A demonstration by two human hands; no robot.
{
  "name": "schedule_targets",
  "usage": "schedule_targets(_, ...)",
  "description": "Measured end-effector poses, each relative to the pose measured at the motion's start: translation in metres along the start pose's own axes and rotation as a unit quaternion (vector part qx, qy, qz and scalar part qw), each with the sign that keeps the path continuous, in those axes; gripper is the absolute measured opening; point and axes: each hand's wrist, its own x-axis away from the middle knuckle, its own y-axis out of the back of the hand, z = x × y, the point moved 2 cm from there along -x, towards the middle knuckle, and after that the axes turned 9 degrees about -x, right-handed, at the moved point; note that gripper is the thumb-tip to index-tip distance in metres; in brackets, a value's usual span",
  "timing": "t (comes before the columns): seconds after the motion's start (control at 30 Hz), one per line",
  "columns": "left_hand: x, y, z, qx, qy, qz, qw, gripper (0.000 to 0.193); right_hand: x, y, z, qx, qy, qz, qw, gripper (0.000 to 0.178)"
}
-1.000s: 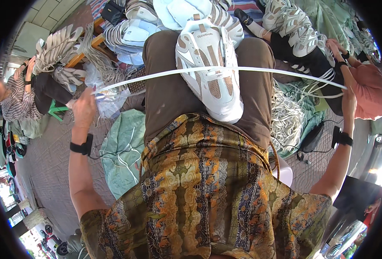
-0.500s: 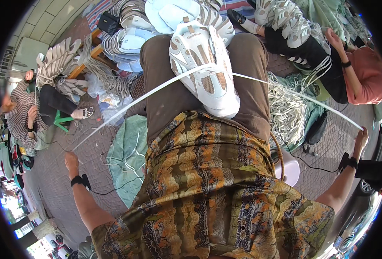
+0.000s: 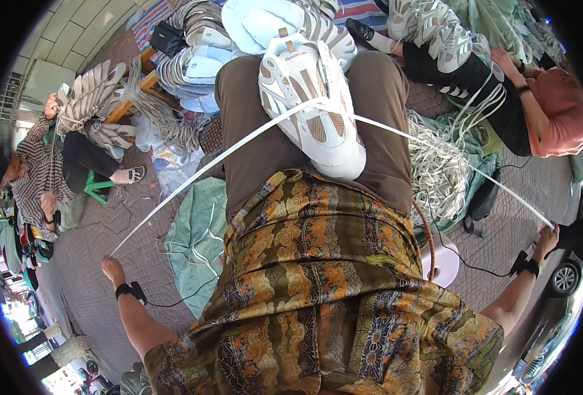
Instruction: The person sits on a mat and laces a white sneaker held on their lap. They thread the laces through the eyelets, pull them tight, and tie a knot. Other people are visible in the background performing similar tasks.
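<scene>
A white sneaker upper with tan mesh panels [image 3: 314,128] rests across my brown-trousered thighs, its toe pointing toward me. A long white shoelace [image 3: 199,172] runs through its lower eyelets, and both ends stretch taut out to the sides. Far to the left, my left hand [image 3: 113,270] is closed around one lace end. My right hand [image 3: 547,241], out at the far right, grips the other end. The two lengths look about equal. Nothing but the lace touches either hand. Each wrist wears a black band with a cable.
Stacked shoe uppers [image 3: 196,69] lie ahead of my knees. A heap of white laces [image 3: 438,174] sits on green cloth at my right, and a green bag [image 3: 198,224] lies at my left. Co-workers sit on both sides; a pale stool [image 3: 444,263] is beside me.
Both my hands have moved down toward me, keeping the lace stretched. The shoe stays nearly in place. The co-workers' arms have shifted.
</scene>
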Motion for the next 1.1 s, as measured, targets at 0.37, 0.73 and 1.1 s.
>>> schedule_targets(0.37,0.009,0.015,0.015,0.057,0.089,0.044,0.993,0.023,0.032,0.013,0.042,-0.262,-0.061,0.031,0.963,0.035)
schedule_targets(0.73,-0.007,0.082,-0.183,0.235,-0.221,-0.068,0.944,0.021,0.250,-0.206,0.491,-0.494,0.140,0.534,0.672,0.013)
schedule_targets(1.1,0.147,0.256,-0.497,0.569,-0.448,0.066,0.686,0.016,0.301,-0.244,0.551,-0.452,0.223,0.482,0.717,0.004)
